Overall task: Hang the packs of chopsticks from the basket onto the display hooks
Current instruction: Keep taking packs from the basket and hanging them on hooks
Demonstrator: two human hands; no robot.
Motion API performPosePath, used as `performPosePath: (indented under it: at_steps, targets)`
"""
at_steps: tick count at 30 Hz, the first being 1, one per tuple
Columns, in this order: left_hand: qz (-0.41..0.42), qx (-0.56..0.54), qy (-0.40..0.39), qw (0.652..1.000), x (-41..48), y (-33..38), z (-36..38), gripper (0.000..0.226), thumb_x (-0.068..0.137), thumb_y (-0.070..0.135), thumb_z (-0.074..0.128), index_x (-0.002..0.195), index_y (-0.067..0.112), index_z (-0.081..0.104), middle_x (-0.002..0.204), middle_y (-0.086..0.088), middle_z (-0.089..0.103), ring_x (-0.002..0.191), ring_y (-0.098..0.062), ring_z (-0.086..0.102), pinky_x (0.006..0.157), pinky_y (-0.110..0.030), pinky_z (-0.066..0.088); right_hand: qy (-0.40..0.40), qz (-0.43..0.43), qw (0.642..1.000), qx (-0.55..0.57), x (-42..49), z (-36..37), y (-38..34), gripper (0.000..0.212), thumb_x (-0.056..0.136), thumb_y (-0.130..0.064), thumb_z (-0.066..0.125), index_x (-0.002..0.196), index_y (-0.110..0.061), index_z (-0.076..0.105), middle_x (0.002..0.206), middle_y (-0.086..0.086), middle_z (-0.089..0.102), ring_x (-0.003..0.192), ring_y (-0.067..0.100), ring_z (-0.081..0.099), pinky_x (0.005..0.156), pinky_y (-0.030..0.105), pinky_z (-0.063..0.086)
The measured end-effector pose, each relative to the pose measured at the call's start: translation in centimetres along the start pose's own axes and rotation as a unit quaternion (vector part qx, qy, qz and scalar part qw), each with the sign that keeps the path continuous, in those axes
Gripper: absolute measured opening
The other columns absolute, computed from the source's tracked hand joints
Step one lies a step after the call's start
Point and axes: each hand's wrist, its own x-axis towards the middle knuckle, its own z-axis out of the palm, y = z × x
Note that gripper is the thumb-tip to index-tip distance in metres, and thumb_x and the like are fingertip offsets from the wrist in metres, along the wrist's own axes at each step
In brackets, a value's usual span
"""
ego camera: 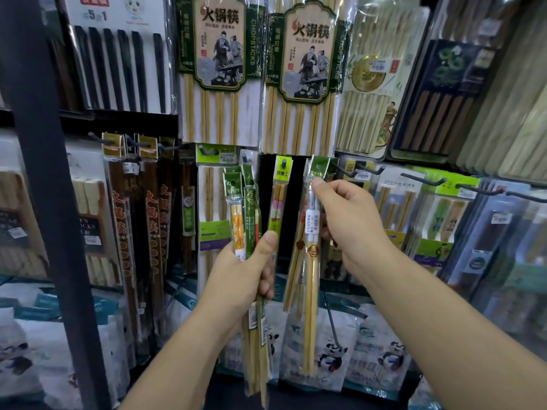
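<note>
Grip of left hand (247, 272) wraps pack bundle (249, 208) upright; right hand (349, 223) pinches single pack (311, 279) near top.

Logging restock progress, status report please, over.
Left hand grips spare packs. Right hand pinches one pack, header up by the display hooks. Hooked or not: cannot tell. Nothing blocking.

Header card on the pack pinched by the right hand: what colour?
Green header card, head view.

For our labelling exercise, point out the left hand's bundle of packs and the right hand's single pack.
Bundle of packs (249, 208), head view, green header strip.
Single pack (310, 279), head view, bamboo sticks below gold seal.
</note>
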Motion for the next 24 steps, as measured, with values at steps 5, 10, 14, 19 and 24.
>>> performPosePath:
  at_steps: [5, 10, 14, 19, 24]
  targets:
    - [-0.005, -0.025, -0.013, 1.000, -0.2, 0.3, -0.5, 0.053, 0.083, 0.059, 0.064, 0.092, 0.009, 0.051, 0.062, -0.003, 0.053, 0.051, -0.018, 0.051, 0.052, -0.033, 0.051, 0.007, 0.011, 1.000, -0.005, 0.2, 0.1, 0.1, 0.050, 0.099, -0.041, 0.062, 0.091, 0.009, 0.058, 0.072, 0.009, 0.045, 0.068, 0.023, 0.042, 0.067, 0.035, 0.040]
    - [-0.020, -0.026, -0.016, 0.999, -0.8, 0.2, -0.4, 0.043, 0.090, 0.051, 0.063, 0.099, 0.010, 0.051, 0.071, -0.005, 0.057, 0.059, -0.020, 0.054, 0.057, -0.031, 0.053, 0.023, 0.009, 0.999, -0.034, 0.2, 0.2, 0.3, 0.045, 0.098, -0.042, 0.063, 0.067, -0.011, 0.051, 0.054, -0.004, 0.035, 0.055, 0.014, 0.037, 0.065, 0.032, 0.041]
    - [-0.015, -0.019, -0.013, 1.000, -1.0, 0.3, -0.1, 0.025, 0.103, 0.035, 0.059, 0.100, 0.011, 0.052, 0.074, -0.006, 0.059, 0.060, -0.020, 0.053, 0.055, -0.031, 0.052, 0.032, -0.016, 0.995, -0.092, 0.1, 0.0, 1.2, 0.046, 0.097, -0.046, 0.063, 0.064, -0.017, 0.049, 0.049, -0.010, 0.037, 0.047, 0.007, 0.037, 0.062, 0.028, 0.041]
    - [0.006, -0.012, -0.029, 0.999, -1.1, 0.5, 0.2, 0.026, 0.104, 0.030, 0.059, 0.104, 0.004, 0.057, 0.075, -0.005, 0.065, 0.061, -0.018, 0.058, 0.055, -0.030, 0.053, 0.081, -0.055, 0.985, -0.145, -0.9, -0.3, 2.0, 0.029, 0.095, -0.042, 0.067, 0.083, -0.017, 0.059, 0.068, -0.008, 0.056, 0.059, 0.000, 0.054, 0.056, 0.018, 0.041]
    - [0.012, -0.044, -0.029, 0.999, -1.3, 0.6, 0.8, 0.024, 0.099, 0.029, 0.064, 0.108, 0.007, 0.062, 0.074, -0.005, 0.064, 0.061, -0.019, 0.063, 0.056, -0.032, 0.057, -0.089, -0.098, 0.986, -0.104, -2.9, 0.8, 1.5, 0.014, 0.098, -0.038, 0.064, 0.086, -0.030, 0.069, 0.078, -0.003, 0.068, 0.072, 0.005, 0.062, 0.061, 0.016, 0.051]
